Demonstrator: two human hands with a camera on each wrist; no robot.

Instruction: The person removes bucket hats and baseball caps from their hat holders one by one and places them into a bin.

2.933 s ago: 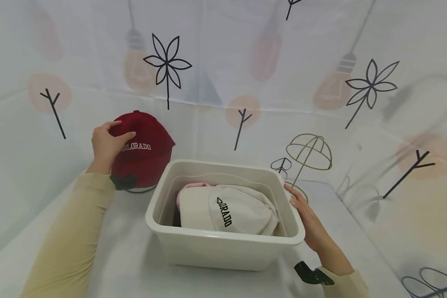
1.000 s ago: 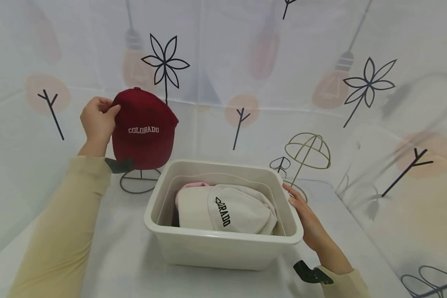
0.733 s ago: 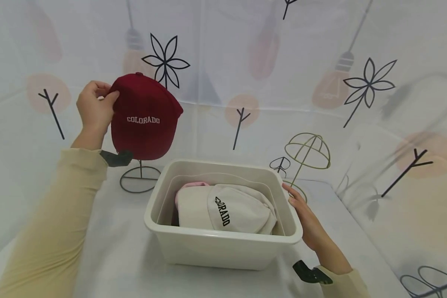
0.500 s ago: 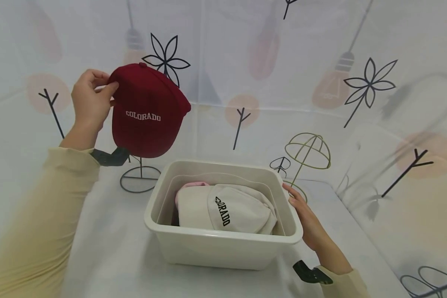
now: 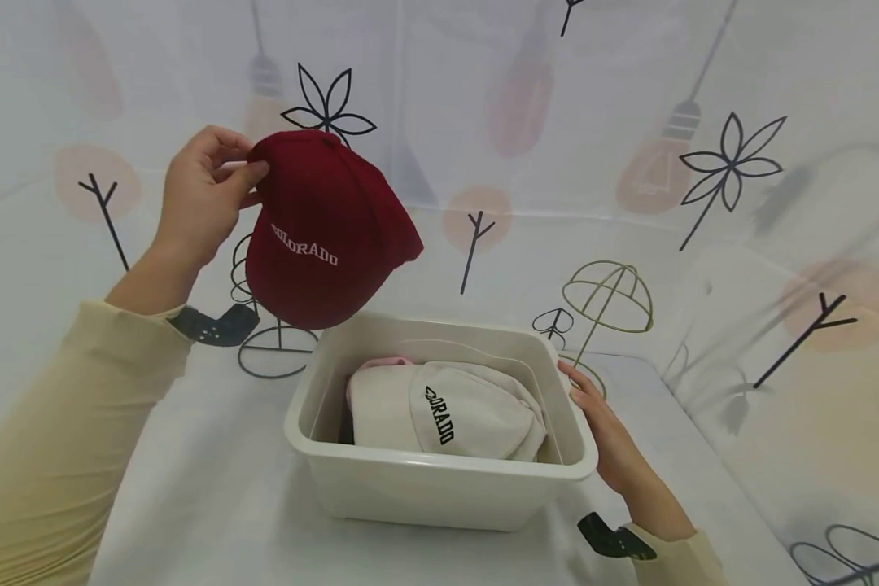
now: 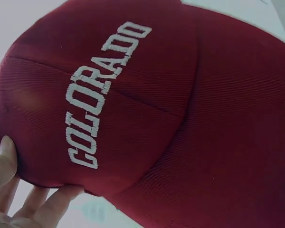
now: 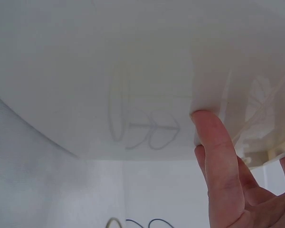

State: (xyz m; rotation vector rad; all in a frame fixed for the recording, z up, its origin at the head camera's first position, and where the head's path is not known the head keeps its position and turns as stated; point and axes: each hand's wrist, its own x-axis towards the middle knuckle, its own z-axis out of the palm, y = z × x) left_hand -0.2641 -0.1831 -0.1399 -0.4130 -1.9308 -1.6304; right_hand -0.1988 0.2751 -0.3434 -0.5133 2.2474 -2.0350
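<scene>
My left hand pinches the crown edge of a dark red baseball cap lettered COLORADO. The cap hangs tilted, its brim down, over the back left corner of a cream plastic bin. In the left wrist view, the thumb lies on the outside of the cap and the other fingers go under its edge. My right hand rests against the bin's right side below the rim, fingers nearly straight. A white cap lies in the bin over something pink.
Behind my left wrist stands a black wire hat stand, partly hidden by the cap and hand. A green wire hat stand is at the back right, beyond the bin. White cloth covers the table, and a printed backdrop closes it in.
My left hand has taken hold of the red cap, lifted it off the black hat stand and brought it right and nearer, tilting it. The right hand and the bin have stayed put.
</scene>
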